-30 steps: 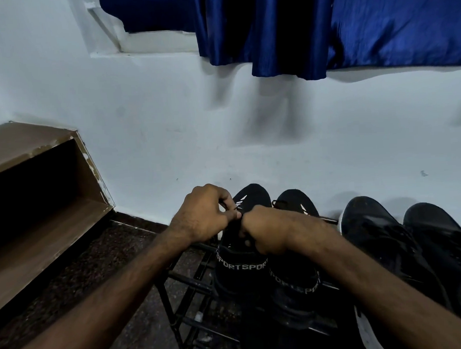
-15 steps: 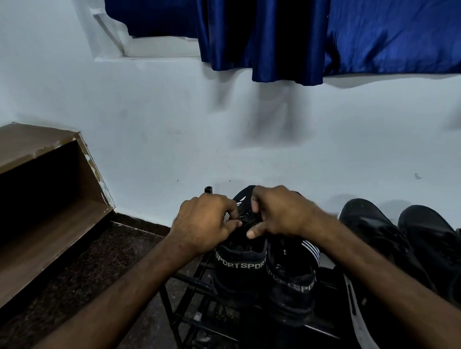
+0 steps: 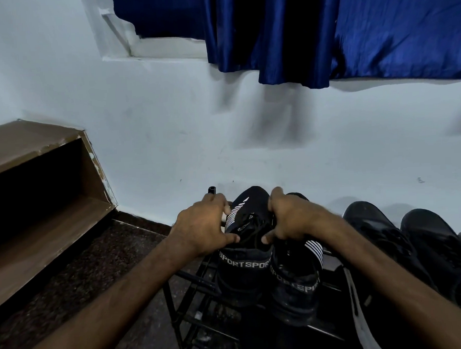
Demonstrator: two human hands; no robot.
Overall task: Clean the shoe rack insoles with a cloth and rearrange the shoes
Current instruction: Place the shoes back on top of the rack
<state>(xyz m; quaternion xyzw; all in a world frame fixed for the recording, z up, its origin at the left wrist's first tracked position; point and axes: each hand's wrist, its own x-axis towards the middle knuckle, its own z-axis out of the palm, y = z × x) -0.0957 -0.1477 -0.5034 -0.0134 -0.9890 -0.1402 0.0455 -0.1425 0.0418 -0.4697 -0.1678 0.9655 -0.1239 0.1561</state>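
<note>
Both forearms reach forward, and the left hand [image 3: 204, 226] and right hand [image 3: 293, 219] clamp the SPORT shoe [image 3: 244, 256] from either side. Fingers curl over its flanks, thumbs press in by the laces. It's black knit with white stripes and a lettered collar band, and it sits toe-to-wall at the left end of the shoe rack [image 3: 193, 296], touching its twin shoe [image 3: 296, 280] on the right. The rack is thin black metal bars with open gaps. Two plain black shoes [image 3: 388, 243] crowd the right side. To the left there is open speckled floor [image 3: 69, 276], then a chipped wooden shelf [image 3: 35, 147]. The white wall [image 3: 168, 124] is close behind, with a glossy blue curtain [image 3: 376, 28] hanging above.
</note>
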